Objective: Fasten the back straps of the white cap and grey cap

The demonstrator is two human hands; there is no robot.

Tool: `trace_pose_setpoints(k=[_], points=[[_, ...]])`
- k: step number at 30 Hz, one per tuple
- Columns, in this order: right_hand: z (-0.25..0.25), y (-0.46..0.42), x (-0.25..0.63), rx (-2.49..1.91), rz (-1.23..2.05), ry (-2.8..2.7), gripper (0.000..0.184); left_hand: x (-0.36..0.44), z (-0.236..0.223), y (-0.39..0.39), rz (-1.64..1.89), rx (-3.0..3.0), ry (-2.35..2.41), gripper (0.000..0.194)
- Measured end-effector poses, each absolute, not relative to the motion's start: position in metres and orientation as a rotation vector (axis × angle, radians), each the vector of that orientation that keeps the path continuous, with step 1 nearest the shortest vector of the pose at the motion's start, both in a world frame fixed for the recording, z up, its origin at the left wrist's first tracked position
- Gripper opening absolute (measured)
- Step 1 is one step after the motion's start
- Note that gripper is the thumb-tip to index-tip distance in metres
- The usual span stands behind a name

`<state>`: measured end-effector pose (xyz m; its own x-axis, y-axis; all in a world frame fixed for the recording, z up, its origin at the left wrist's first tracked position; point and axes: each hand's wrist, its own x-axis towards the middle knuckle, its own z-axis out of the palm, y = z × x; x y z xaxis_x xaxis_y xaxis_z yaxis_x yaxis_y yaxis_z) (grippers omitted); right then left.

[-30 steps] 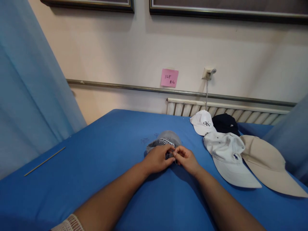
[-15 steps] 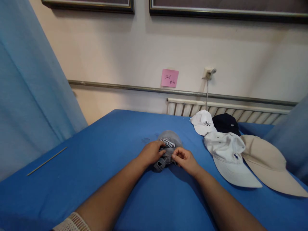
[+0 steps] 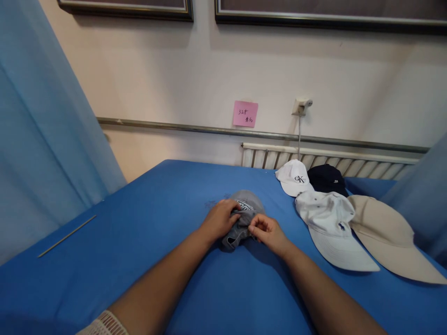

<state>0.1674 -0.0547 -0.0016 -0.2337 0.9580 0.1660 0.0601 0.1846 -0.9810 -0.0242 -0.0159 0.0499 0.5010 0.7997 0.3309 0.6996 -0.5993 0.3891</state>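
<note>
A grey baseball cap (image 3: 253, 198) with white lettering on its front lies on the blue-covered table (image 3: 146, 209), its brim pointing away from me and its back strap nearest me. My left hand (image 3: 220, 217) grips the cap's left side, fingers over the crown by the lettering and thumb on the fabric. On the right side, my right hand (image 3: 267, 230) pinches the cap's edge between thumb and fingers. Both hands partly cover the crown.
To the right lie a white cap (image 3: 293, 177), a black cap (image 3: 325, 178), a pale cap (image 3: 328, 218) and a beige long-brimmed cap (image 3: 387, 228). A thin stick (image 3: 66, 236) rests on the left. A radiator (image 3: 268, 158) stands behind the table.
The fabric of the crown has been folded further up over part of the lettering, and my left fingers have shifted slightly. My right hand has hardly moved.
</note>
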Motion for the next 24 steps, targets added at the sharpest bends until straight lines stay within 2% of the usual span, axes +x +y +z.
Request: trace_pose_setpoints(k=[6, 12, 18, 24], points=[[0.003, -0.059, 0.168, -0.966, 1.128, -1.489, 0.026, -0.026, 0.070, -0.027, 0.859, 2.642, 1.235, 0.017], [0.010, -0.070, 0.167, -0.904, 1.108, -1.454, 0.024, -0.025, 0.065, -0.025, 0.942, 2.468, 1.193, 0.017], [0.014, -0.065, 0.172, -0.988, 0.800, -1.193, 0.026, -0.023, 0.066, -0.027, 1.078, 2.310, 1.191, 0.017], [0.008, -0.056, 0.173, -1.042, 0.626, -1.550, 0.017, -0.022, 0.064, -0.025, 1.166, 2.123, 1.143, 0.019]])
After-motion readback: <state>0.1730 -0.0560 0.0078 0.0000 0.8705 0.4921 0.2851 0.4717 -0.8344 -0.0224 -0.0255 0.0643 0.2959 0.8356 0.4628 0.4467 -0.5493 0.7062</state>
